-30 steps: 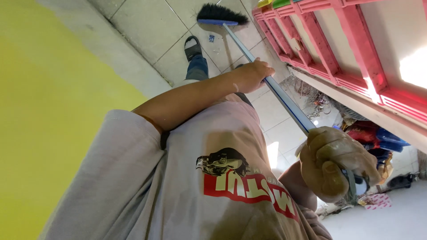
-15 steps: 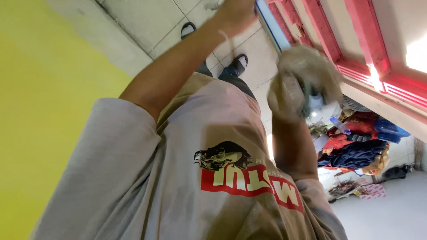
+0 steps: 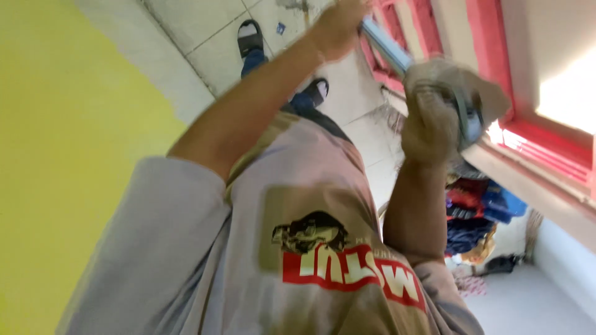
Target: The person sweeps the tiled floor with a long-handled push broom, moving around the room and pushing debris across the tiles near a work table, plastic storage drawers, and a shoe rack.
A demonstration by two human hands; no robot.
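The view looks down the person's own front, over a grey short-sleeved shirt (image 3: 248, 260) with a red and black print on the chest. Both hands grip 1 long light-blue broom handle (image 3: 388, 49) that runs from the upper middle of the view down toward the right. The hand at the top (image 3: 338, 25), on the arm that crosses from the left side of the view, has its fingers wrapped around the handle further along it. The other hand (image 3: 437, 105), raised on a bent forearm at the right, is closed in a fist around the handle's near end. Motion blur makes it impossible to say which is the left hand. Below lie pale floor tiles (image 3: 211, 37), with 2 feet in dark sandals (image 3: 251, 37). A yellow wall (image 3: 56, 155) fills the left, a red window frame (image 3: 528, 142) stands at the right, and a heap of coloured clothes (image 3: 478, 217) lies below it.
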